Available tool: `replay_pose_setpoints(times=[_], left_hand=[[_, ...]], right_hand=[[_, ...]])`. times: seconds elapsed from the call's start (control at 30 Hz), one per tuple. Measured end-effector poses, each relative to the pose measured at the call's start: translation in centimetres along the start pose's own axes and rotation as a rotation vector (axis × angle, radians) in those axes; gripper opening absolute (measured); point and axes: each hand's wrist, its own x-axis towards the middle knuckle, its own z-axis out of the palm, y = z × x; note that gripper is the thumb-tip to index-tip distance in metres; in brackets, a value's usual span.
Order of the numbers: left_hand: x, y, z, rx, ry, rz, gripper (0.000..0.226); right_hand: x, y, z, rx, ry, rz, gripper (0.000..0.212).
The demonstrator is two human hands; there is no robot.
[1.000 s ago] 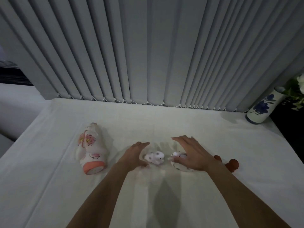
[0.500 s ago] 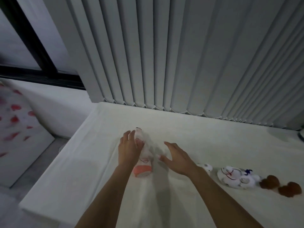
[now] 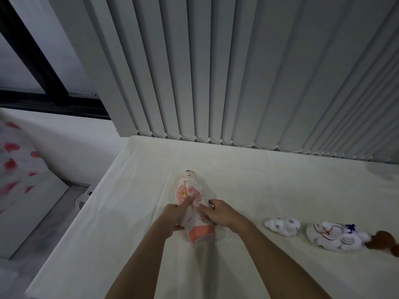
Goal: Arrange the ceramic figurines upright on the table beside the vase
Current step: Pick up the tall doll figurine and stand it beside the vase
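A tall pink-and-white doll figurine (image 3: pixel 189 190) with flower prints and an orange base lies on its back on the white tablecloth (image 3: pixel 269 184), head pointing away from me. My left hand (image 3: pixel 174 214) grips its left side and my right hand (image 3: pixel 218 213) grips its right side, fingers over its middle. To the right lie a small white spotted figurine (image 3: pixel 282 226), a larger white figurine (image 3: pixel 333 237) with red and blue marks, and a brown figurine (image 3: pixel 383 242) at the frame's edge. The vase is out of view.
Grey vertical blinds (image 3: pixel 237 72) hang along the table's far edge. The table's left edge drops to a floor with a white cable (image 3: pixel 83 199) and a white panel with red spots (image 3: pixel 19 175). A dark window frame (image 3: pixel 43 67) is at upper left.
My view swung left, putting the vase out of frame. Both hands left the small white figurines, moved to the tall doll figurine and closed on its two sides.
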Motion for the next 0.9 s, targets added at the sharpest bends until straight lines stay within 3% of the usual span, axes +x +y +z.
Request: replay_pose_setpoints(times=[0.27, 0.47, 0.67, 0.77, 0.9], left_hand=[[-0.4, 0.5, 0.5, -0.039, -0.090, 0.012, 0.048], [-1.4, 2.0, 3.3, 0.005, -0.123, 0.268, 0.018], [-2.1, 2.1, 6.8, 0.146, -0.125, 0.527, 0.068], [-2.1, 1.4, 8.5, 0.166, -0.120, 0.634, 0.080], [-2.5, -0.1, 9.8, 0.167, -0.082, 0.703, 0.087]], right_hand=[[-0.4, 0.6, -0.2, 0.038, 0.007, -0.096, 0.064], [-2.1, 1.7, -3.5, -0.002, 0.177, -0.251, 0.067], [-4.1, 3.9, -5.4, -0.038, 0.351, -0.338, 0.075], [-4.9, 5.1, -5.8, 0.026, 0.401, -0.357, 0.069], [-5.4, 6.2, -5.9, 0.024, 0.424, -0.399, 0.078]])
